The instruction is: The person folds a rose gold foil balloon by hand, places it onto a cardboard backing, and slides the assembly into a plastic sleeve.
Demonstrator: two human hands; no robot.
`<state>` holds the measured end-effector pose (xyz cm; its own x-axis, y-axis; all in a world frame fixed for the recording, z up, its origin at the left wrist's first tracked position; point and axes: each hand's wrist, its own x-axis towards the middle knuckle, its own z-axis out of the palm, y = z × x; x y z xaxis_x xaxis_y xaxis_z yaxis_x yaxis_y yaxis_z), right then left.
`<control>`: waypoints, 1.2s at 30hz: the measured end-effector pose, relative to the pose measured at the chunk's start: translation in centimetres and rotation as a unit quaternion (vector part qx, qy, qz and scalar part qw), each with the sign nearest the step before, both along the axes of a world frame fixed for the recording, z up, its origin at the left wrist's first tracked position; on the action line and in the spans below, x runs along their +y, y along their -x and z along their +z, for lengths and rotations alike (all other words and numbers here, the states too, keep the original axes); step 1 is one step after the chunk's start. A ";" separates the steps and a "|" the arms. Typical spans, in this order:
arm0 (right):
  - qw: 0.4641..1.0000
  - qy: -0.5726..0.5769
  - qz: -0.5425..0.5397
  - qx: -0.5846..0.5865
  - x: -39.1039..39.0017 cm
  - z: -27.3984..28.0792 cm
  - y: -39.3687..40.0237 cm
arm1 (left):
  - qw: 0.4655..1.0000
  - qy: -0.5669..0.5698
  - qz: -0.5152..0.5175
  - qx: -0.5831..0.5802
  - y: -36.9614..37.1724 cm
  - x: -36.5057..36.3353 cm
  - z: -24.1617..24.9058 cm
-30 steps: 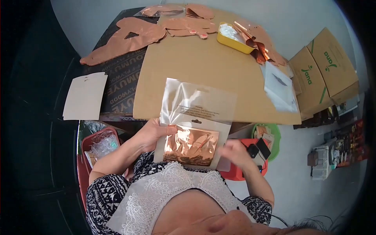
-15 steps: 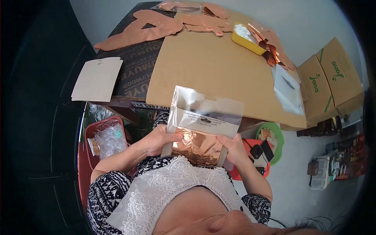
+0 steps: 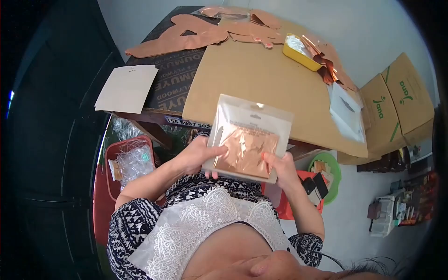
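Observation:
Between my two hands is a clear plastic bag [image 3: 275, 116] holding a white card with a hang hole and a square of shiny copper-coloured foil [image 3: 242, 154]. My left hand [image 3: 198, 155] grips the bag's left edge, thumb on the front and fingertips showing below it. On the opposite edge my right hand [image 3: 283, 169] is closed, its thumb pressing over the foil. The pack tilts slightly in front of my lap, before the table's near edge. Small print on the card is too blurred to read.
Brown cardboard [image 3: 233, 70] covers much of the table. White cards [image 3: 126, 88] lie at its left, clear plastic bags [image 3: 345, 112] at its right. A yellow tub [image 3: 301, 58] stands behind. Below are a red basin [image 3: 109, 158] with plastic and a green basin [image 3: 333, 163].
The white card with the foil has moved up inside the plastic bag, its hang hole now near the top. My hands have risen slightly with the pack.

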<state>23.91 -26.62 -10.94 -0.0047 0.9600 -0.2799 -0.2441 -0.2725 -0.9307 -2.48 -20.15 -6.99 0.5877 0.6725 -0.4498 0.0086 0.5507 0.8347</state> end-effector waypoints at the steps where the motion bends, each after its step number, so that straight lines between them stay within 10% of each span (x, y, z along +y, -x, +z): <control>1: 0.999 -0.011 -0.028 0.026 0.7 0.0 -0.2 | 0.999 0.011 0.012 -0.032 -0.4 0.3 0.2; 10: 0.949 -0.034 -0.044 0.312 2.3 0.2 -1.1 | 0.983 0.028 0.130 -0.130 -2.7 1.7 -0.3; 18: 0.976 -0.094 0.049 0.193 1.0 -2.9 1.5 | 0.984 -0.001 0.124 -0.130 -2.5 2.1 -0.2; 19: 0.976 -0.105 0.052 0.184 1.2 -2.9 1.7 | 0.993 -0.085 0.086 0.015 -1.9 2.3 0.7; 21: 0.977 -0.127 0.060 0.163 0.9 -3.1 2.2 | 0.923 -0.241 0.008 0.300 -0.2 1.9 2.7; 22: 0.975 -0.128 0.065 0.172 0.8 -3.1 2.3 | 0.774 -0.484 0.053 0.404 0.2 1.3 1.8; 26: 0.978 -0.115 0.078 0.156 1.1 -3.0 2.9 | 0.605 -0.724 0.081 0.321 -0.6 0.8 2.7; 36: 0.982 -0.119 0.047 0.142 1.8 -2.7 3.7 | 0.524 -0.808 -0.179 0.201 -5.7 3.9 3.1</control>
<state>20.21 -24.79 -13.65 -0.1427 0.9895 -0.0231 -0.4860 -0.0904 -0.8693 3.25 -16.23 -3.88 0.8825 0.2455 0.4011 0.2243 -0.9694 0.0998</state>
